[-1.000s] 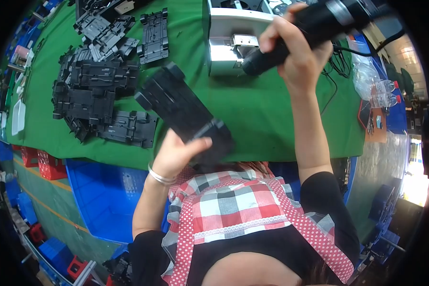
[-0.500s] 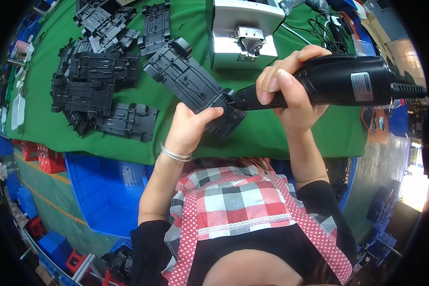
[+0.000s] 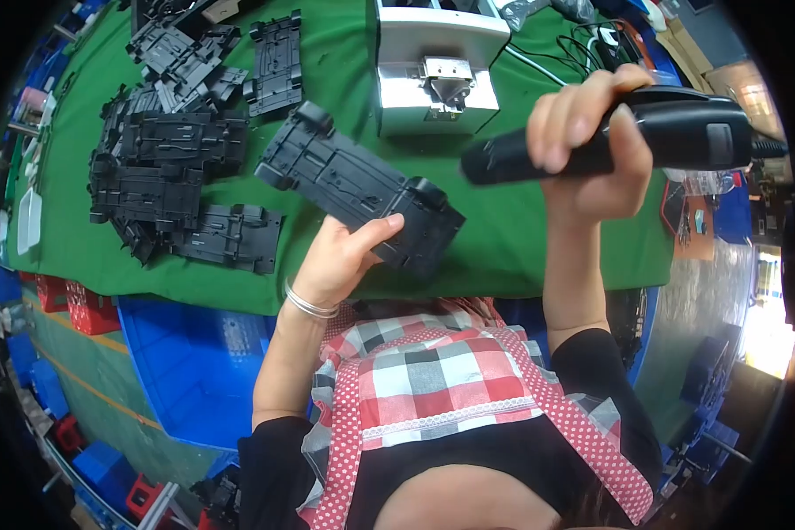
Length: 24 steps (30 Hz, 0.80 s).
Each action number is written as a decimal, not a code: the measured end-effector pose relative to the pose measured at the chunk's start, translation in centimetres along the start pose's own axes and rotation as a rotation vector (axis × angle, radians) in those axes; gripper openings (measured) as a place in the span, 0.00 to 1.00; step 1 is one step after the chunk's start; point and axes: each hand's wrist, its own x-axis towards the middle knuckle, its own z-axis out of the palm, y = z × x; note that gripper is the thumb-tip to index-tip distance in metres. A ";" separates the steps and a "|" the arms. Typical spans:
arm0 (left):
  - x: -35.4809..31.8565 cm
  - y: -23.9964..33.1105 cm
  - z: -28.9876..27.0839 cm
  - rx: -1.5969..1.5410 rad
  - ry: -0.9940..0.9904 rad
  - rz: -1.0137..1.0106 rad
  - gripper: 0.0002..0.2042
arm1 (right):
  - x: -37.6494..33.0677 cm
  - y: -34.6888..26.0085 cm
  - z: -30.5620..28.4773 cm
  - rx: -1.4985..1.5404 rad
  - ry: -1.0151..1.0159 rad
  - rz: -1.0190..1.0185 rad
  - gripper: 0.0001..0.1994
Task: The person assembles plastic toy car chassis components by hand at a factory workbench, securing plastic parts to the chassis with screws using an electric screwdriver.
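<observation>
Between the thumb and fingers of my left hand (image 3: 344,256) is a black plastic toy-car chassis (image 3: 353,181), tilted above the green-covered table. My right hand (image 3: 596,146) grips a black corded electric screwdriver (image 3: 680,128) level, its tip pointing left. A gap separates the tip from the chassis. The screwdriver is slightly blurred. Left of the held piece, several more black chassis (image 3: 163,190) lie heaped on the cloth, and another chassis (image 3: 276,66) lies just beyond it.
A silver metal box-shaped machine (image 3: 437,75) with a bracket on its front stands at the back middle. Dark cables (image 3: 579,53) lie to its right. An open blue bin (image 3: 194,362) sits below the table's near edge, with red crates (image 3: 88,305) beside it.
The screwdriver has pulled away to the right, off the chassis. My left hand has shifted slightly left and nearer, turning the chassis flatter. The view has also shifted a little.
</observation>
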 end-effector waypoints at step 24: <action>1.9 0.1 -0.6 0.031 0.091 0.061 0.08 | -2.3 2.5 3.0 -0.174 0.145 0.116 0.17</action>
